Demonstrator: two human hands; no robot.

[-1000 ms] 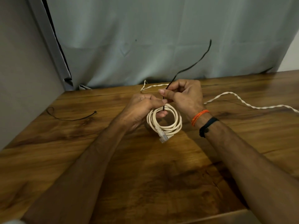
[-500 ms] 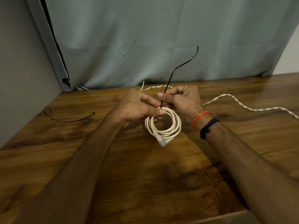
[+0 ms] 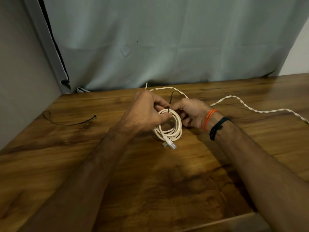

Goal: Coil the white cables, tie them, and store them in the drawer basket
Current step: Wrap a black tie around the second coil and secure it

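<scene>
The coiled white cable lies on the counter between both hands. The left hand grips its top edge at the black tie; the right hand pinches the tie's tail, which runs away from the coil.

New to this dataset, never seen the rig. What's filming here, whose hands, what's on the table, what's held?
There is no robot: a person works bare-handed, filmed by one wide-angle camera on their head, looking forward and down. The left hand grips a coiled white cable, whose clear plug hangs toward the camera. The right hand pinches a black tie looped round the top of the coil. On the wooden table lie a spare black tie at left and a loose twisted white cable at right. No drawer basket is in view.
</scene>
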